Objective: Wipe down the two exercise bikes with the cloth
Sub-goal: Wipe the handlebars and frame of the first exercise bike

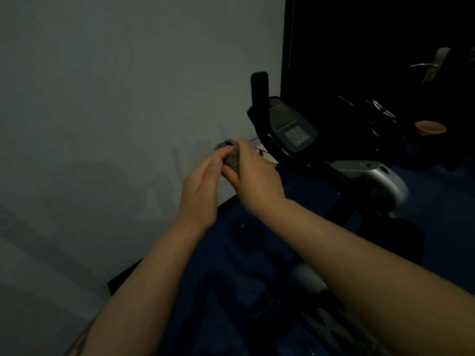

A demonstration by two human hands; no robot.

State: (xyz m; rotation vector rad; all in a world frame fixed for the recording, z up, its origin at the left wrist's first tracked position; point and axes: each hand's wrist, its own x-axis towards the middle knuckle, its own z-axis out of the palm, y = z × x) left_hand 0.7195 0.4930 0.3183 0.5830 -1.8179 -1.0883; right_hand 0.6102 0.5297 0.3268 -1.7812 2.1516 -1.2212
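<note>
A small grey cloth is bunched up between both hands in front of the wall. My right hand grips it with curled fingers and thumb. My left hand pinches its upper left edge with the fingertips. To the right stands an exercise bike with a black handlebar post, a console screen and a silver housing. A second bike is only faintly visible in the dark at the far right. Neither hand touches a bike.
A pale wall fills the left, with a dark skirting board at its foot. The floor is dark blue. A pinkish round part and a metal door handle show in the dark right background.
</note>
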